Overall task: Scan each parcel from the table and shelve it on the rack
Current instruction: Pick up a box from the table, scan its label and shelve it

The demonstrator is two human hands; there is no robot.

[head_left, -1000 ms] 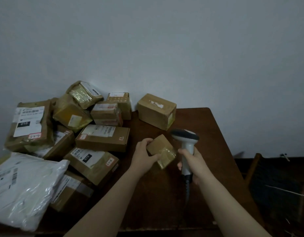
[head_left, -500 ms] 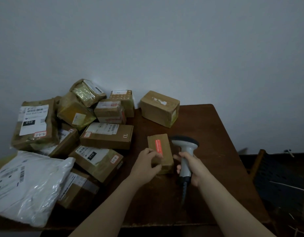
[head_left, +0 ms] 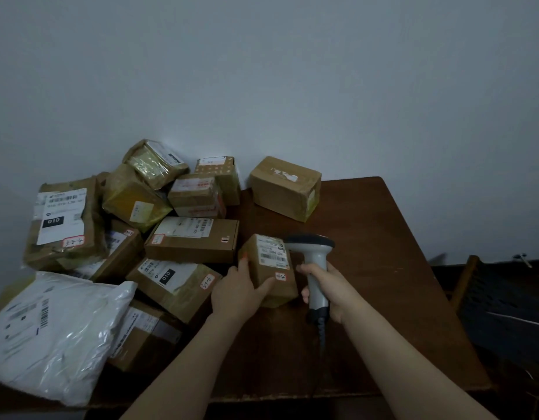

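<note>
Head view, left hand [head_left: 236, 294] gripping small parcel [head_left: 269, 272], right hand [head_left: 330, 291] gripping scanner [head_left: 313, 262]

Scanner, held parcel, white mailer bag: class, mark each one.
Scanner [head_left: 314, 259], head view, on its upper handle.
Held parcel [head_left: 269, 275], head view, on its labelled face.
White mailer bag [head_left: 56, 334], head view, on its middle.

The left hand [head_left: 236, 294] holds a parcel [head_left: 268, 268] label-up; right hand [head_left: 328, 291] grips scanner [head_left: 312, 253] beside it, perhaps touching.
</note>
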